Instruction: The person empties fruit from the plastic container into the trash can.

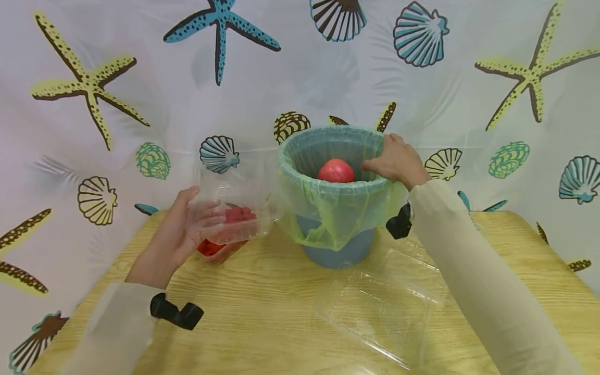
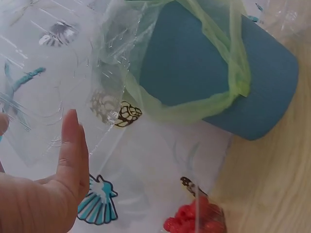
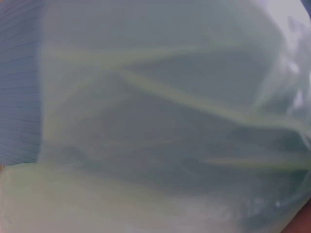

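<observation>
My left hand (image 1: pixel 180 229) holds a clear plastic container (image 1: pixel 239 233), tilted up beside the bin, the fingers showing through its wall. A blue bin (image 1: pixel 337 250) stands upright on the table, lined with a thin green-yellow bag (image 1: pixel 323 224) folded over its rim. In it a round red fruit (image 1: pixel 336 171) shows near the top; what lies under it is hidden. My right hand (image 1: pixel 398 161) grips the bin's right rim, thumb inside. Behind the held container is a box of raspberries (image 2: pixel 194 216), next to other red pieces (image 1: pixel 211 247). Bag and bin wall fill the right wrist view.
Clear plastic packaging (image 1: pixel 379 307) lies on the wooden table (image 1: pixel 248 323), right of and in front of the bin. A white cloth (image 1: pixel 290 67) printed with starfish and shells hangs right behind the table.
</observation>
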A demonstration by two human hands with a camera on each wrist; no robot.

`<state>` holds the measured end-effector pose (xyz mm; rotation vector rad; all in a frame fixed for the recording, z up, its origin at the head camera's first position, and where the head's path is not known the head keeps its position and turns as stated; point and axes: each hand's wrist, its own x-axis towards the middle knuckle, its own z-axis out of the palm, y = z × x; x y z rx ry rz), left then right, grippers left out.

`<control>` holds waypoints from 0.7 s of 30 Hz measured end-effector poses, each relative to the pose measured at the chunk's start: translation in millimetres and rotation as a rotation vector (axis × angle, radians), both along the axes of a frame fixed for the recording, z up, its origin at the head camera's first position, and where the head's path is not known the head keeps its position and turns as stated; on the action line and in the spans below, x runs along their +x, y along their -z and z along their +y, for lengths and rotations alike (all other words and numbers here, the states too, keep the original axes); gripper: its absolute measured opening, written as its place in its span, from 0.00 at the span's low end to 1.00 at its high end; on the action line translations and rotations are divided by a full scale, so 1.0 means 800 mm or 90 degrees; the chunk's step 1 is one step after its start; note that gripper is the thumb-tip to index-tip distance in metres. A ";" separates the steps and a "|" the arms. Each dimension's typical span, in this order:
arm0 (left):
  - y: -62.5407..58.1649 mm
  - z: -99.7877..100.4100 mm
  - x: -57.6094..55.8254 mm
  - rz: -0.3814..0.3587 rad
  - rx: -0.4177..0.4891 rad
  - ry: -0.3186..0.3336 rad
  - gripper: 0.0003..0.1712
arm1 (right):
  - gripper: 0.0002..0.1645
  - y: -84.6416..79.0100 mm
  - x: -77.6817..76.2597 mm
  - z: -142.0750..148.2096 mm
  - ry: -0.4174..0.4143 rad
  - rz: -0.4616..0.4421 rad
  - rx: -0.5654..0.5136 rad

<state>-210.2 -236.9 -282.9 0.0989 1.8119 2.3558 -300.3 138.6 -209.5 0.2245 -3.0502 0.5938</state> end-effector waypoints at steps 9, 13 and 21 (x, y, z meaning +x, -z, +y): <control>0.050 -0.013 0.015 0.037 0.048 0.062 0.24 | 0.52 -0.001 0.000 0.002 0.001 -0.006 -0.003; 0.067 -0.015 0.019 0.041 0.046 0.086 0.24 | 0.52 -0.002 0.000 0.002 0.003 -0.009 0.000; 0.095 -0.014 0.028 0.020 0.048 0.115 0.23 | 0.53 -0.002 0.001 0.001 0.003 -0.016 -0.004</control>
